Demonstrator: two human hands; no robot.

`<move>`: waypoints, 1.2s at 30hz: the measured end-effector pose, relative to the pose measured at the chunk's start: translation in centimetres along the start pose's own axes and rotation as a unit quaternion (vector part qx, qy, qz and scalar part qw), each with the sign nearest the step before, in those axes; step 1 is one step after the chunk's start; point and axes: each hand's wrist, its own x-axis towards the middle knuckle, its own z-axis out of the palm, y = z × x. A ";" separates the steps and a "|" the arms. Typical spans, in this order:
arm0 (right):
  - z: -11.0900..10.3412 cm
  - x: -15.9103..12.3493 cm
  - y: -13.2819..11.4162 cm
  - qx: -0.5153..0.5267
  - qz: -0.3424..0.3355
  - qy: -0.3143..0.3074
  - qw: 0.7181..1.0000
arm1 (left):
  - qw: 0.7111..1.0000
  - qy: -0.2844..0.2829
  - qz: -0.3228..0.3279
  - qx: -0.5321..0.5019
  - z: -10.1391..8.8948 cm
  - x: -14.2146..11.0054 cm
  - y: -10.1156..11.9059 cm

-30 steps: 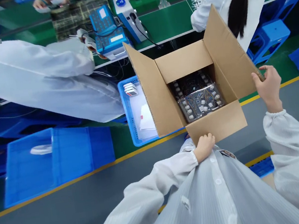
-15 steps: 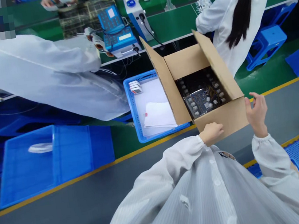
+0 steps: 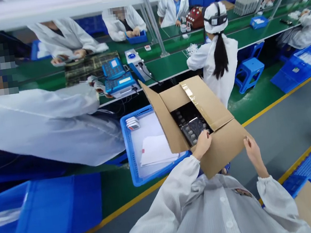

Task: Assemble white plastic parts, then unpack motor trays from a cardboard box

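Note:
An open cardboard box (image 3: 171, 127) stands in front of me, with bagged circuit boards (image 3: 193, 128) bearing pale round parts inside. My left hand (image 3: 203, 144) is closed at the near rim of the opening, its curled fingers beside the boards; whatever they hold is hidden. With finger and thumb my right hand (image 3: 254, 153) pinches the outer corner of the near flap (image 3: 222, 147). The right flap (image 3: 209, 101), with a strip of tape along it, leans inward over part of the opening. The left flap (image 3: 163, 123) stands raised.
Left of the box is a blue tray (image 3: 128, 154) with white sheets (image 3: 158, 148) and small white devices (image 3: 132, 123). A co-worker's sleeve (image 3: 56, 102) is close by on the left. Green workbenches (image 3: 165, 63) run behind, with several seated people. A blue stool (image 3: 249, 71) stands right.
My view has tilted up and shows more of the benches. The near flap has swung outward, with my right hand now on its corner. The right flap has folded inward; my left hand moved to the opening.

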 end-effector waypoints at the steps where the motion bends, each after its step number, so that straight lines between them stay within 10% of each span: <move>1: -0.5 0.7 0.8 0.009 0.005 -0.001 1.000 | 1.000 0.025 -0.009 -0.006 0.0 1.1 0.2; 9: -8.7 7.4 9.9 0.041 0.047 0.012 0.998 | 0.963 0.218 -0.090 -0.126 2.2 7.5 2.9; 18: -17.5 11.3 20.2 0.075 0.159 0.035 0.984 | 0.870 0.421 0.005 -0.256 5.8 8.8 9.5; 23: -16.0 16.2 19.5 0.125 0.160 -0.005 0.979 | 0.885 0.395 0.134 -0.206 7.9 13.5 13.4; 29: -11.4 25.9 15.4 0.189 0.130 -0.127 0.965 | 0.889 0.330 0.289 0.129 11.0 19.5 13.0; 36: -8.6 37.6 12.4 0.244 0.179 -0.200 0.932 | 0.886 0.210 0.277 0.308 12.8 23.0 12.9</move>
